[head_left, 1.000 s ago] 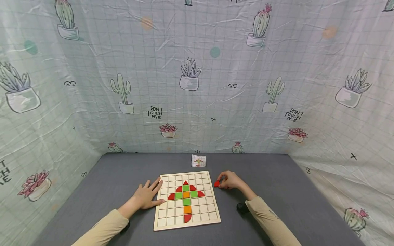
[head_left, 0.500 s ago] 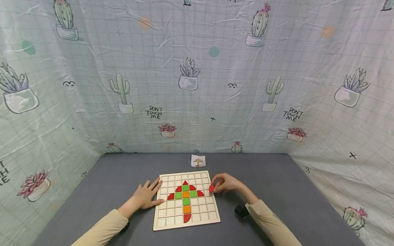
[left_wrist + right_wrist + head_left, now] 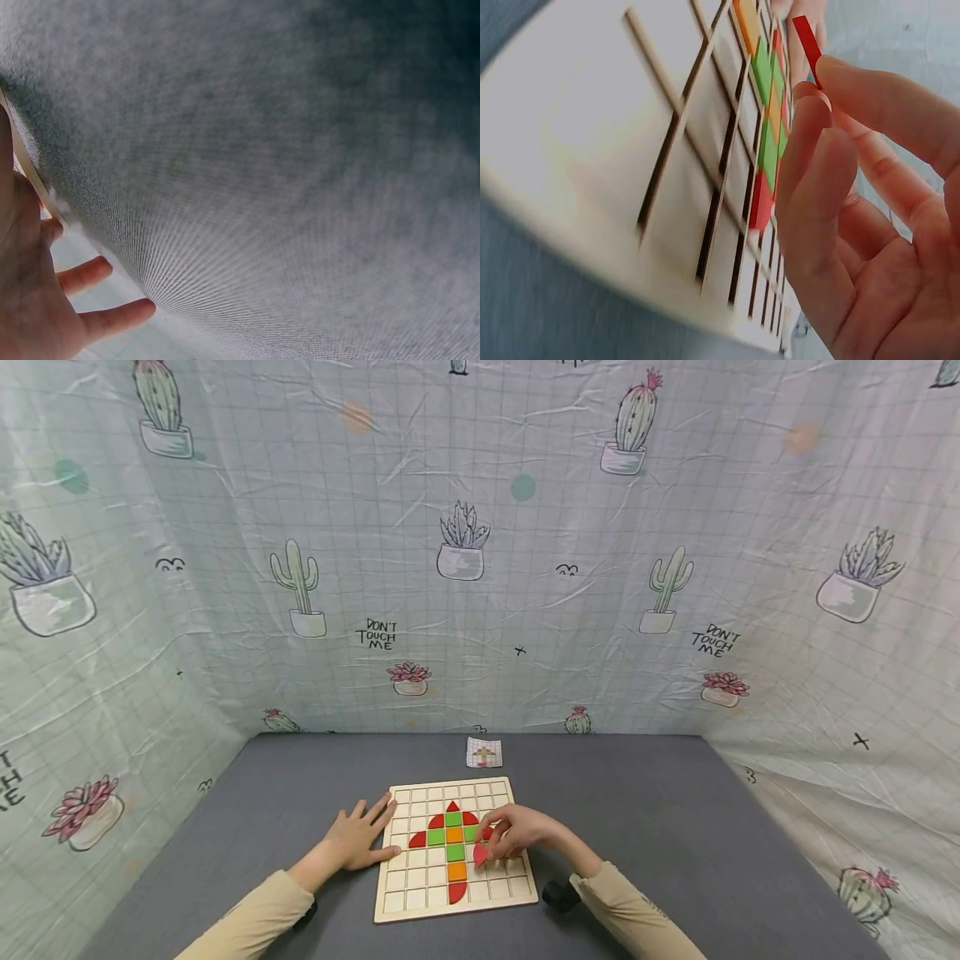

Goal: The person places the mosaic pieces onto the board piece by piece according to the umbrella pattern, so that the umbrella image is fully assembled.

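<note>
A wooden grid board lies on the grey table, bearing red, green and orange tiles in a plane-like figure. My right hand is over the board's right half, pinching a red curved tile between thumb and fingertips. In the right wrist view that red tile appears edge-on, held above the board's surface. My left hand lies spread at the board's left edge, its thumb and a fingertip touching the frame. The left wrist view shows the fingers extended. My right hand partly covers the red tile at the figure's right end.
Behind the board lies a small card printed with a similar coloured figure. The grey table ends at a cactus-patterned curtain at the back and sides. A dark wrist device sits under the right sleeve.
My right hand has carried the red tile leftward from beside the board to above its right half. The left hand stays in place at the left edge.
</note>
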A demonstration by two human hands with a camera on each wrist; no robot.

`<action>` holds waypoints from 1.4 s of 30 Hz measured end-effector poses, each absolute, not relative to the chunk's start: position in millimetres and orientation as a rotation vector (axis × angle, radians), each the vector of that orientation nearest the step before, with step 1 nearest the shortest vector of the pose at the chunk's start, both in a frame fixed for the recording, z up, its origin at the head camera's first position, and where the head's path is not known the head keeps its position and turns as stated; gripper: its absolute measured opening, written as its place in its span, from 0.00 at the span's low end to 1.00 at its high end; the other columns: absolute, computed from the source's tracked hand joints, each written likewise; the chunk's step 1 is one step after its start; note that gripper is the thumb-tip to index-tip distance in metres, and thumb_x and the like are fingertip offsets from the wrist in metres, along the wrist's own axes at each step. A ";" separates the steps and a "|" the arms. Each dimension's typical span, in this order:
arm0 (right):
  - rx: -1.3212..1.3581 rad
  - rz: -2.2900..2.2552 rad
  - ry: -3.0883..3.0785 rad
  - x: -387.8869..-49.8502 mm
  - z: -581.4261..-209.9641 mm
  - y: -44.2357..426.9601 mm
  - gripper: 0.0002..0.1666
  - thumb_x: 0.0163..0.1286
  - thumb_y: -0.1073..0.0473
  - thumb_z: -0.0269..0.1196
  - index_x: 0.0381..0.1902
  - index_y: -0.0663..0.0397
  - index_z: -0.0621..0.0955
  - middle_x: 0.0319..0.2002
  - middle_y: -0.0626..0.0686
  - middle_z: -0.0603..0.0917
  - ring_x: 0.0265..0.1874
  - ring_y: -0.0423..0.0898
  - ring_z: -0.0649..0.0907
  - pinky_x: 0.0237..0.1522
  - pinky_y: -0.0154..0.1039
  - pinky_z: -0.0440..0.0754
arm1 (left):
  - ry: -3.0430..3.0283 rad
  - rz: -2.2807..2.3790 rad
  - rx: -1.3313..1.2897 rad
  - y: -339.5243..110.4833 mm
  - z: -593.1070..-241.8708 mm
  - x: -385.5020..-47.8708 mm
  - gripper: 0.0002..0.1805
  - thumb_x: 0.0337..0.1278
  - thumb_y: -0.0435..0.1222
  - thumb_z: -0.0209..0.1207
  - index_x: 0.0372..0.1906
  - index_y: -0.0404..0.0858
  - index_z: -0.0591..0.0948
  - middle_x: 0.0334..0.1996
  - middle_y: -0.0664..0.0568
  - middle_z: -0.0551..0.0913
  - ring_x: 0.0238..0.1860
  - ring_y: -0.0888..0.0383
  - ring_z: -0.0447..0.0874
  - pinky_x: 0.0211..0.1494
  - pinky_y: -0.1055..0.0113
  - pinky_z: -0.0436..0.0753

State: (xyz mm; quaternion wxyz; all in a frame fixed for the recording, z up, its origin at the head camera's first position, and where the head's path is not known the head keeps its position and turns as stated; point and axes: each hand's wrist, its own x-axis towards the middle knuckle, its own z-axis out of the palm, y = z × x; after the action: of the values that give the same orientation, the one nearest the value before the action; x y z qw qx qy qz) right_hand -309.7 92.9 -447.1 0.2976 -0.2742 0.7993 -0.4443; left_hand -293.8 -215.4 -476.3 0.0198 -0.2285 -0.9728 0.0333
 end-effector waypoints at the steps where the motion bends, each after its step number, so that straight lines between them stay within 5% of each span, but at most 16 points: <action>1: -0.737 -1.179 2.112 -308.6 -446.9 89.5 0.13 0.55 0.72 0.61 0.39 0.59 0.80 0.23 0.54 0.81 0.16 0.41 0.75 0.18 0.32 0.71 | -3.020 0.103 -0.706 -215.3 -476.2 -293.6 0.42 0.53 0.61 0.47 0.66 0.37 0.60 0.66 0.43 0.60 0.59 0.36 0.64 0.48 0.39 0.67; 7: -0.790 -1.161 2.065 -302.6 -448.7 69.1 0.14 0.54 0.74 0.60 0.39 0.60 0.80 0.28 0.66 0.82 0.17 0.42 0.76 0.18 0.31 0.72 | -3.022 0.092 -0.702 -216.0 -477.5 -293.4 0.42 0.53 0.61 0.47 0.66 0.37 0.60 0.66 0.44 0.60 0.59 0.36 0.64 0.48 0.39 0.67; 21: -0.808 -1.078 2.167 -288.7 -450.0 36.9 0.11 0.49 0.72 0.65 0.33 0.62 0.82 0.26 0.63 0.84 0.18 0.35 0.77 0.20 0.28 0.72 | -3.030 0.105 -0.686 -216.5 -476.5 -292.1 0.42 0.52 0.61 0.48 0.66 0.38 0.60 0.66 0.44 0.60 0.58 0.36 0.64 0.48 0.39 0.68; 42: -0.867 -0.890 2.314 -282.9 -452.8 19.3 0.06 0.47 0.72 0.66 0.24 0.59 0.84 0.14 0.40 0.77 0.14 0.30 0.71 0.15 0.24 0.66 | -3.022 0.081 -0.665 -216.1 -481.4 -294.8 0.42 0.52 0.61 0.48 0.66 0.39 0.60 0.66 0.45 0.60 0.59 0.36 0.64 0.48 0.39 0.67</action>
State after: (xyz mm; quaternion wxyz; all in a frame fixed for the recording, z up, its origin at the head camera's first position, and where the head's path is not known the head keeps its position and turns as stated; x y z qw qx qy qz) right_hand -282.9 19.3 -452.8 0.2549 -0.3194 0.8519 -0.3276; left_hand -294.8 -216.1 -481.4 0.0229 -0.2149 -0.9760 0.0263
